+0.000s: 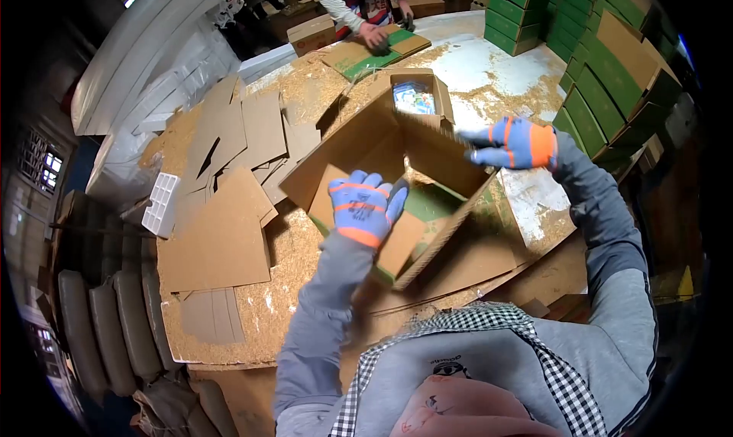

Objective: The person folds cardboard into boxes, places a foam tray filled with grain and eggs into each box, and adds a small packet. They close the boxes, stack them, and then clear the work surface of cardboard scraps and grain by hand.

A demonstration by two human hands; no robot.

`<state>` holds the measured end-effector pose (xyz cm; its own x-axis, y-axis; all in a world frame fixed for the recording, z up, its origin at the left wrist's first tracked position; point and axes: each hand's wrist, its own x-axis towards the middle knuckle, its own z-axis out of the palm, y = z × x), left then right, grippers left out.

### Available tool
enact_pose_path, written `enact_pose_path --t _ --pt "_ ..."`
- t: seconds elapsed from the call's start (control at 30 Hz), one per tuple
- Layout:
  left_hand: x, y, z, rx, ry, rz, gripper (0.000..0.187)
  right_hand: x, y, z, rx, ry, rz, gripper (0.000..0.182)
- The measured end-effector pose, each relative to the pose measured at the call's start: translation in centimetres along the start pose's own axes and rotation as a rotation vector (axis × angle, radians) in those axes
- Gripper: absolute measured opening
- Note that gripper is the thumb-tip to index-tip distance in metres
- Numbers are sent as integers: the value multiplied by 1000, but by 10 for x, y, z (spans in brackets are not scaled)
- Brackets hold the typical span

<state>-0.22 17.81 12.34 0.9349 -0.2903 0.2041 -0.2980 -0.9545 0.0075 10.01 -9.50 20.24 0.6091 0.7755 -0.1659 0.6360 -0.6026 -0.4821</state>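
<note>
A partly folded cardboard box (439, 143), brown with green printed patches, sits tilted in front of me, its opening facing up. My left hand (359, 206), in a blue glove with orange bands, is closed over the near left panel, fingers reaching inside the box. At the upper right edge, my right hand (513, 143) in a matching glove has its fingers and thumb around the box wall; its fingertips are slightly blurred. Just behind stands a smaller open box (444, 101) with colourful plastic packets (414, 98) in it.
Flat cardboard sheets (221, 227) cover the table's left side, by a white plastic tray (160, 205). Green and brown boxes (611, 93) are stacked at right. Across the table (290, 315), a co-worker's hands (374, 37) rest on a flat green-brown carton (408, 46).
</note>
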Motion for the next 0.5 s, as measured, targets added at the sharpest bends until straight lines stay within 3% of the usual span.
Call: enact_pose_path --t 0.03,0.07,0.13,0.17,0.2,0.23,0.27,0.33,0.37,0.4,0.43,0.47,0.5 --pt "-3 -1 35 112 -246 102 20 -14 -41 -7 -191 -199 -1 78" --pt "-10 -3 67 221 -497 204 20 -9 -47 5 -186 -201 -22 78" --pt "0 4 20 160 336 273 22 11 -39 35 -390 -371 -169 80" --pt "2 8 -16 207 566 19 41 26 -31 55 -373 -232 -86 75" --pt "-5 -2 -18 204 563 12 41 41 -18 73 -363 -93 4 71" --pt "-15 -15 -18 -117 393 -144 57 38 -13 93 -389 40 -114 57" --pt "-17 -26 -18 -428 231 -295 74 29 -5 97 -332 376 -243 41" --pt "-75 8 10 -222 3 53 76 15 -6 91 -419 1043 -451 48" --pt "-98 24 8 -134 1 40 72 6 4 110 -261 1073 -176 65" --pt "-110 30 2 -32 0 33 68 2 33 134 453 808 -89 63" --pt "-112 23 36 -22 -4 36 68 0 63 159 1148 706 125 61" --pt "-114 16 100 -733 269 -276 62 -22 67 150 1138 423 378 49" --pt "-106 22 84 -1162 300 -328 60 -39 48 138 1093 375 368 41"
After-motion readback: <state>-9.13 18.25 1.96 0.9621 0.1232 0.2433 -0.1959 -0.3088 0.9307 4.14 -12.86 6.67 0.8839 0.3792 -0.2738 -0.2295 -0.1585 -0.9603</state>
